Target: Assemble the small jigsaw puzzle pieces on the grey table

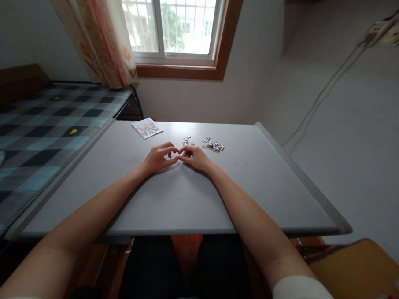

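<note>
My left hand (159, 158) and my right hand (193, 157) rest on the grey table (175, 199), fingertips meeting in a pinch at the middle. Whatever sits between the fingertips is too small to make out. Just beyond my right hand lie a small cluster of puzzle pieces (187, 141) and a larger loose pile of colourful puzzle pieces (213, 145). A small printed picture card (147, 127) lies flat near the table's far left side.
A bed with a checked blue and black cover (36, 130) runs along the table's left edge. A window with a curtain (98, 39) is behind. A white wall with a cable and power strip (384, 33) stands on the right. A brown chair (356, 266) sits at lower right.
</note>
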{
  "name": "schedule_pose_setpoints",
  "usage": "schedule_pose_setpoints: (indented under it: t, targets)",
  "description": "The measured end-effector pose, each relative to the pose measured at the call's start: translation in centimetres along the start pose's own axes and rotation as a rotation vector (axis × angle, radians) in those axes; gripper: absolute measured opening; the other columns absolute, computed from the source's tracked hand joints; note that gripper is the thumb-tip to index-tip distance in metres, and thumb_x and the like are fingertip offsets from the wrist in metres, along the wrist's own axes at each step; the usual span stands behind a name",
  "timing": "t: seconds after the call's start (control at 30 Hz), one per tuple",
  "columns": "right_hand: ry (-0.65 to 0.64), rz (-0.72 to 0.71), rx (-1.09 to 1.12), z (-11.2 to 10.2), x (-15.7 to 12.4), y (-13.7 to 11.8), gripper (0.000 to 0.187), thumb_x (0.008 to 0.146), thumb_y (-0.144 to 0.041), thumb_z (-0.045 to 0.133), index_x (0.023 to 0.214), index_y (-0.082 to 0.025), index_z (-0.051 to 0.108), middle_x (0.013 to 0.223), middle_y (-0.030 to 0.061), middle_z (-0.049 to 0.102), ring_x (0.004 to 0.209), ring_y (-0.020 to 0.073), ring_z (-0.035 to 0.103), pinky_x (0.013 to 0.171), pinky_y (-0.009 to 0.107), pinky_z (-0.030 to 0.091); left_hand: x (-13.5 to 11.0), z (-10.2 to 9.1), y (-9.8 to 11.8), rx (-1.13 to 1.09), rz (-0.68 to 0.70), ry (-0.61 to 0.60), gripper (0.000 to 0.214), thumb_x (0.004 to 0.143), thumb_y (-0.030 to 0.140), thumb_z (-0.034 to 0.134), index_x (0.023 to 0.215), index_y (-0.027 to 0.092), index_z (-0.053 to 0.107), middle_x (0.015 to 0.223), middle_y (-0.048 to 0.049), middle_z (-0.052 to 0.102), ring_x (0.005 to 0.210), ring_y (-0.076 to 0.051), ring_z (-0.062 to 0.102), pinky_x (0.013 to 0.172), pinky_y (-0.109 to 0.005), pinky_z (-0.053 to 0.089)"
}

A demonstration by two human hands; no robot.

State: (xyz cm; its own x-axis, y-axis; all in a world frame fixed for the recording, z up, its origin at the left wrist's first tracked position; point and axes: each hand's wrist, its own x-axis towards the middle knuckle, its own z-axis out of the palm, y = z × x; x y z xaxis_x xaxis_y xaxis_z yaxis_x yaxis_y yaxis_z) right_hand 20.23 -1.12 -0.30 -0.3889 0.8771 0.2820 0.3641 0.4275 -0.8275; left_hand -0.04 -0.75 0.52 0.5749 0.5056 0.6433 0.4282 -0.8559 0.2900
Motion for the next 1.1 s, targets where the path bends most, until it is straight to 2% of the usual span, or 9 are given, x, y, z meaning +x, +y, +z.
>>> schedule_pose_setpoints:
  t: [0.17, 0.4, 0.77, 1.1]
  targets:
    - [0.003, 0.01, 0.046, 0.1, 0.03, 0.19, 0.023, 0.075, -0.033, 0.069, 0.088, -0.014, 0.067, 0.062, -0.0016, 0.06, 0.056, 0.0087, 0.05, 0.057, 0.022, 0.04, -0.04, 0.18, -0.35, -0.017, -0.006, 0.009, 0.016, 0.087, 0.031, 0.061, 0.09, 0.016, 0.067, 0.085, -0.004, 0.064, 0.061, -0.008, 0.058, 0.057, -0.021, 0.049]
    - [0.028, 0.047, 0.09, 0.04, 0.16, 0.47, 0.022, 0.073, -0.031, 0.068, 0.087, -0.013, 0.068, 0.061, -0.0027, 0.058, 0.054, 0.0083, 0.046, 0.055, 0.022, 0.037, 0.01, 0.33, -0.55, -0.081, -0.086, 0.007, 0.016, 0.086, 0.031, 0.062, 0.092, 0.016, 0.067, 0.086, -0.0035, 0.063, 0.06, -0.007, 0.058, 0.058, -0.021, 0.049]
    - [0.034, 0.014, -0.024, -0.1, 0.07, -0.12, 0.019, 0.077, -0.028, 0.066, 0.088, -0.013, 0.071, 0.061, -0.0018, 0.059, 0.057, 0.0091, 0.049, 0.059, 0.023, 0.039, -0.07, 0.44, -0.66, -0.08, -0.122, 0.001, 0.023, 0.088, 0.034, 0.058, 0.099, 0.016, 0.068, 0.087, -0.0046, 0.065, 0.06, -0.008, 0.058, 0.058, -0.021, 0.049]
    - [0.074, 0.015, 0.058, 0.01, 0.09, 0.43, 0.024, 0.075, -0.034, 0.066, 0.086, -0.013, 0.07, 0.062, -0.0014, 0.058, 0.057, 0.0091, 0.047, 0.058, 0.023, 0.038, 0.08, 0.31, -0.41, -0.051, -0.151, -0.002, 0.02, 0.088, 0.034, 0.058, 0.091, 0.017, 0.068, 0.084, -0.0032, 0.064, 0.06, -0.008, 0.058, 0.058, -0.021, 0.049]
